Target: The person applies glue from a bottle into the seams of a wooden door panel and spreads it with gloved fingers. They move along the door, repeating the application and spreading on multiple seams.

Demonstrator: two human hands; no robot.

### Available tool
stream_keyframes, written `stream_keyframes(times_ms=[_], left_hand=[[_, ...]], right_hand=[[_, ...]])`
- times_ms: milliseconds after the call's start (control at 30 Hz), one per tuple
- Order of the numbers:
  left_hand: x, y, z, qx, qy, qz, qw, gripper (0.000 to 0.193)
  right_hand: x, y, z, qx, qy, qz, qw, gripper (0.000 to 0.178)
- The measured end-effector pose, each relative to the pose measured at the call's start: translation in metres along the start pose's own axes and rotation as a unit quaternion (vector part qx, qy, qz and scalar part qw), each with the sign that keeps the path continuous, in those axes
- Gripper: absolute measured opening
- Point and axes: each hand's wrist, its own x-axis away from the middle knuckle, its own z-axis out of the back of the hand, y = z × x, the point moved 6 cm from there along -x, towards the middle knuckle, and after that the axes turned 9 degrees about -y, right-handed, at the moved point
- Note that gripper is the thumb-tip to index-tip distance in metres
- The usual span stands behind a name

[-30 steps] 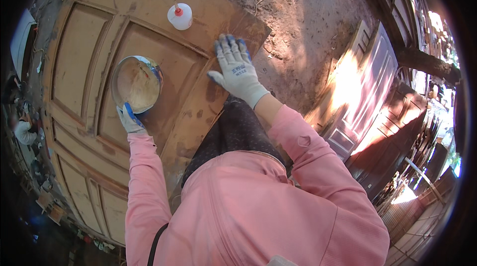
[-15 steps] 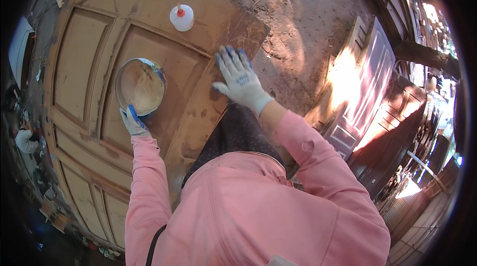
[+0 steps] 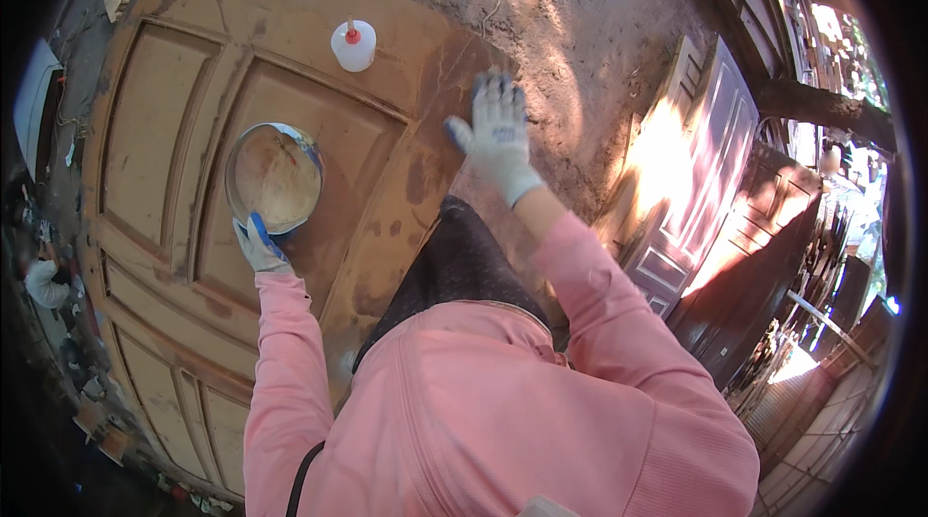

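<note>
A brown panelled wooden door [image 3: 150,130] lies flat before me, streaked with darker smears. On its middle panel stands a round, open tub [image 3: 277,179] with tan powder or paste inside; I cannot tell which. My left hand [image 3: 259,246], in a white glove with blue fingertips, grips the tub's near rim between thumb and fingers. Out at the door's right end, my right hand [image 3: 499,135] wears a matching glove, fingers stretched and palm down over the edge. Its contact with the wood is hidden. A white plastic bottle [image 3: 354,48] with a red cap and nozzle stands toward the far edge.
Bare brown ground [image 3: 590,82] lies beyond the door. Several door panels [image 3: 710,169] lean at the right beneath a thick beam [image 3: 822,109]. Another person [image 3: 46,280] is at the far left, near scattered wood scraps [image 3: 111,440].
My right hand has swept right, toward the door's end, with its fingers now pointing more straight ahead. My left hand keeps its grip on the tub, which stays in place.
</note>
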Motion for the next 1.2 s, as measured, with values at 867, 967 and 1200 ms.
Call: stream_keyframes(times_ms=[867, 967, 1200], left_hand=[[-0.004, -0.003, -0.018, -0.164, 0.042, -0.037, 0.985, 0.063], [0.002, 0.006, -0.018, -0.055, 0.023, -0.070, 0.996, 0.063], [0.011, 0.009, -0.024, -0.092, 0.009, -0.056, 0.994, 0.063]], right_hand=[[-0.094, -0.086, 0.048, -0.543, 0.152, 0.091, 0.821, 0.109], [-0.108, -0.110, 0.034, -0.659, 0.117, 0.070, 0.739, 0.098], [-0.106, -0.103, 0.029, -0.747, 0.067, 0.044, 0.661, 0.069]])
